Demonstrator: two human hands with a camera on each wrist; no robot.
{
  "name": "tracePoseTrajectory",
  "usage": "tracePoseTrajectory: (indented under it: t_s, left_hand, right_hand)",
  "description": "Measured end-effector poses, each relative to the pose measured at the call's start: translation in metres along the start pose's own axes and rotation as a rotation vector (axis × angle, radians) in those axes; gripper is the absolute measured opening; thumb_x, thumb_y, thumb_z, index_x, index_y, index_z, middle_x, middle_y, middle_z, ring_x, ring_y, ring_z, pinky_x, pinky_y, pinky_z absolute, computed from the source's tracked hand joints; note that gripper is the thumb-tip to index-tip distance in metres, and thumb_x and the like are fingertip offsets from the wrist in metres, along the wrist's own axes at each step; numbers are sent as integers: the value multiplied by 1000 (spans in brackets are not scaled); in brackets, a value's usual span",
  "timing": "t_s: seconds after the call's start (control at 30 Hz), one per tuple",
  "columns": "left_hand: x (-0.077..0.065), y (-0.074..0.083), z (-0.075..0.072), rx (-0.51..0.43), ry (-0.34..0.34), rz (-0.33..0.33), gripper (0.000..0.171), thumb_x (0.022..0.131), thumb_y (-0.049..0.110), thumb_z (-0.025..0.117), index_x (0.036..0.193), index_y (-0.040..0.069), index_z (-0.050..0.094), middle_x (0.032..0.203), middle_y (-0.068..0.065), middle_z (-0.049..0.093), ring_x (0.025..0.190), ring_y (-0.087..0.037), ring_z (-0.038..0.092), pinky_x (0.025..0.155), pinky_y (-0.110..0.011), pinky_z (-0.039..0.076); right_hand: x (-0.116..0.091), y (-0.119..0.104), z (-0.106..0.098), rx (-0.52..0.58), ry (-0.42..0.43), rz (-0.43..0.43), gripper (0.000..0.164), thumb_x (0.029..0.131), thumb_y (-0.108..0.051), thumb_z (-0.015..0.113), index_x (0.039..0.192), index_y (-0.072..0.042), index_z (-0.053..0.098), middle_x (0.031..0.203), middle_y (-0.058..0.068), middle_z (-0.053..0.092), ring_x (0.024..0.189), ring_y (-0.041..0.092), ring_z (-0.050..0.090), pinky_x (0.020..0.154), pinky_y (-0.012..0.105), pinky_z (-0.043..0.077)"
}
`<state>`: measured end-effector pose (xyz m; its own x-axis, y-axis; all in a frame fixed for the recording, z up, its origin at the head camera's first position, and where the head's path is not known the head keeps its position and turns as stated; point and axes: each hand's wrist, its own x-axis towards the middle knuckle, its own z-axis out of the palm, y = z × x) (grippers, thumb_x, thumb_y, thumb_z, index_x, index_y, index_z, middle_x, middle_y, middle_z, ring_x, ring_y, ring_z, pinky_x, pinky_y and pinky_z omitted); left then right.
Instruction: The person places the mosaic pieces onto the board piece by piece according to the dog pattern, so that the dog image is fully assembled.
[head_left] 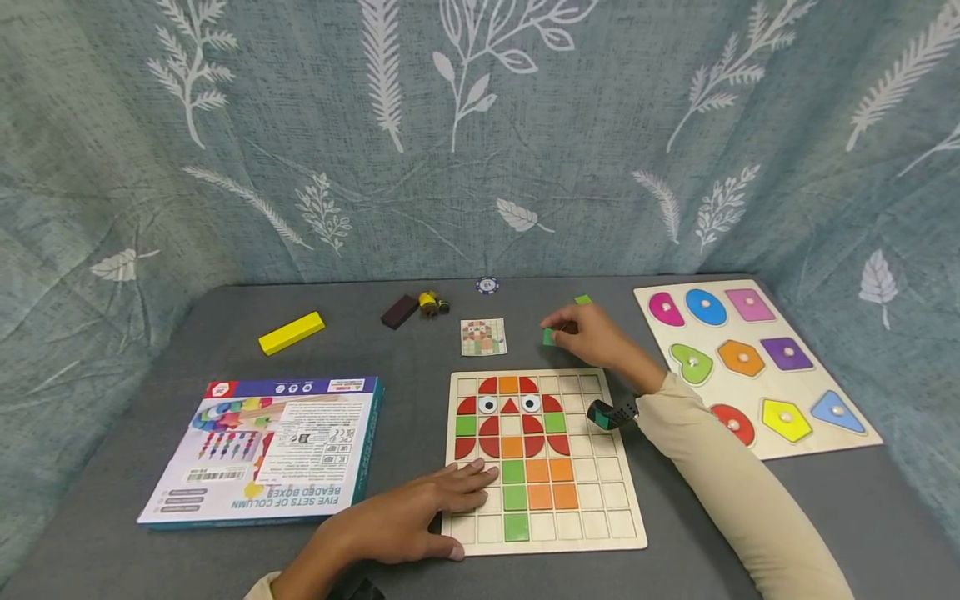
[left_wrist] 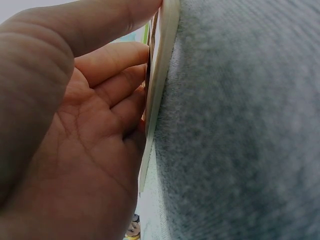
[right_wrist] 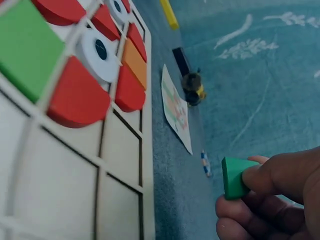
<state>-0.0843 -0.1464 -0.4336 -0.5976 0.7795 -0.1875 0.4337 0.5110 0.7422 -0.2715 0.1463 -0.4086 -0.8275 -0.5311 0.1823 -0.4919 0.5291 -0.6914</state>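
My right hand [head_left: 602, 337] pinches a small green square tile [right_wrist: 235, 177] between thumb and fingers, beyond the far right part of a wooden grid board [head_left: 617, 497]. Behind that hand, a lighter green tile [head_left: 583, 299] lies on the table. My left hand [head_left: 408, 515] rests on the board's near left edge, fingers extended over it and thumb at its near corner. On the grid, red, orange and green pieces with two round eye pieces [head_left: 487, 405] form a bird-like figure. A small picture card [head_left: 483, 337] showing a similar figure lies beyond the board.
Left of the board lies a boxed set [head_left: 258, 454]. A yellow block [head_left: 292, 333], a dark brown block [head_left: 401, 312], a small yellow-and-black figure [head_left: 429, 304] and a poker chip [head_left: 487, 285] lie farther back. On the right is a knob shape puzzle [head_left: 723, 383]. Patterned cloth [head_left: 450, 183] hangs behind.
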Motion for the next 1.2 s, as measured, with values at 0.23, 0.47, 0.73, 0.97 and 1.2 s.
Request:
tracePoseTrajectory:
  t_s: [0.23, 0.47, 0.73, 0.97, 1.2]
  left_hand:
    - [0, 0, -1, -4, -6, 1, 64, 91, 25, 70, 147, 12, 43, 158, 6, 26, 146, -20, 15, 113, -46, 23]
    - [1, 0, -1, -2, -8, -11, 64, 90, 25, 70, 147, 12, 43, 158, 7, 26, 146, -19, 14, 113, -47, 23]
    - [2, 0, 0, 0, -8, -10, 64, 90, 24, 71, 147, 12, 43, 157, 6, 26, 146, -19, 15, 113, -46, 23]
    - [2, 0, 0, -4, -8, -10, 64, 90, 24, 71, 147, 12, 44, 157, 6, 27, 146, -19, 14, 113, -46, 23]
    - [2, 0, 0, -5, -4, -11, 64, 90, 24, 71, 147, 12, 44, 157, 7, 27, 146, -19, 15, 113, -47, 23]
  right_hand:
    - [-26, -4, -2, 11, -68, -22, 20, 94, -1, 59, 109, 4, 70, 99, 11, 68, 79, 17, 63, 69, 33, 51]
    - [-51, -8, -4, 49, -121, -28, 19, 92, 1, 61, 108, 3, 70, 97, 7, 67, 73, 14, 59, 64, 29, 49]
    - [-78, -10, -2, 74, -201, -36, 19, 89, 1, 63, 106, -2, 73, 97, 2, 68, 66, 9, 54, 59, 25, 46]
    - [-99, -11, 3, 92, -255, -36, 17, 87, 1, 65, 99, -7, 75, 94, -4, 68, 70, 8, 54, 61, 24, 47]
    - [-109, -18, 6, 144, -365, -60, 13, 87, 0, 68, 96, -7, 75, 84, -5, 67, 70, 7, 57, 64, 25, 51]
